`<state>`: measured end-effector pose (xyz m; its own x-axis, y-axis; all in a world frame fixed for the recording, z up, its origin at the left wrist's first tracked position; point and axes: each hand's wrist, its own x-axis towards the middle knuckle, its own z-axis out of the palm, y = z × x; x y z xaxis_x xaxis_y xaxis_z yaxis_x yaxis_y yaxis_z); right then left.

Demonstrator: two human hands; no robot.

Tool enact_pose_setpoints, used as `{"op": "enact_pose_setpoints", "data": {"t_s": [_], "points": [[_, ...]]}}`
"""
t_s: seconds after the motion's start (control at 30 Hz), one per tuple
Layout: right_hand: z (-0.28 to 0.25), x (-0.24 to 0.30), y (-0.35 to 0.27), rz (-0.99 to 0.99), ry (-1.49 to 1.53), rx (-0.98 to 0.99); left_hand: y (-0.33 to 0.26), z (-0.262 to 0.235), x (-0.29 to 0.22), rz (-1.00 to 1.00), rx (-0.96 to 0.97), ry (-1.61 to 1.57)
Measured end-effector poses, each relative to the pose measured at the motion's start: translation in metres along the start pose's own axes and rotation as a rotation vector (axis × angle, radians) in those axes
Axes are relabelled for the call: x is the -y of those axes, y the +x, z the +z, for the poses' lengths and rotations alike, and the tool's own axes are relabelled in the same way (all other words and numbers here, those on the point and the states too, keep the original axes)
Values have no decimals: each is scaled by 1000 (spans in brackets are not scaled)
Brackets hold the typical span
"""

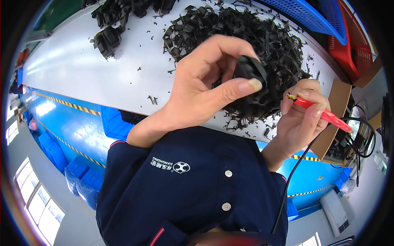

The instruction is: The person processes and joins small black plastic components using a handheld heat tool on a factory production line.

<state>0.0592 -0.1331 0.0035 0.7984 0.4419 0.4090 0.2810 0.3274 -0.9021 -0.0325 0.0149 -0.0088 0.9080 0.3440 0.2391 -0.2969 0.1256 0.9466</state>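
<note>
A small black moulded plastic part (pixel 250 69), rounded and matt, is held up close to the camera above the white table (pixel 82 61). It is pinched in the left hand (pixel 205 82), the thumb pressed along its lower edge and the index finger curled over its top. Just to its right, a red-handled cutting tool (pixel 324 112) with a short yellowish metal tip is gripped in the right hand (pixel 301 119), fingers closed round the handle; the tip is pointed toward the black part and lies just beside it.

Behind both hands a large heap of black plastic trimmings (pixel 262 37), thin, curled and tangled, is spread over the smooth white tabletop. Smaller clusters of black moulded pieces (pixel 108 39) are seen farther left, with loose black chips scattered between.

At the upper right a blue perforated plastic crate (pixel 303 14) and a red perforated plastic crate (pixel 353 45) are stacked by the table's edge. A brown cardboard box (pixel 338 102) stands beside the right hand. A thin black cable (pixel 295 176) runs across the dark blue button-front shirt (pixel 193 188), on which a small white round emblem is printed at the chest. The floor (pixel 74 123) is glossy blue, crossed by yellow-and-black striped tape.
</note>
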Motion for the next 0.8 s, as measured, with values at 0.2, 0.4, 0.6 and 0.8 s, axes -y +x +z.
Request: {"op": "enact_pose_setpoints", "data": {"t_s": [0.2, 0.4, 0.6, 0.8], "points": [[0, 16, -3, 165, -6, 227, 3, 8, -9, -66, -74, -243], [3, 15, -4, 185, -73, 185, 0, 3, -8, -6, -150, -160], [1, 7, -1, -15, -177, 40, -5, 11, -6, 66, -156, -228], [3, 6, -1, -144, -200, 19, -7, 10, -5, 135, -65, -68]]}}
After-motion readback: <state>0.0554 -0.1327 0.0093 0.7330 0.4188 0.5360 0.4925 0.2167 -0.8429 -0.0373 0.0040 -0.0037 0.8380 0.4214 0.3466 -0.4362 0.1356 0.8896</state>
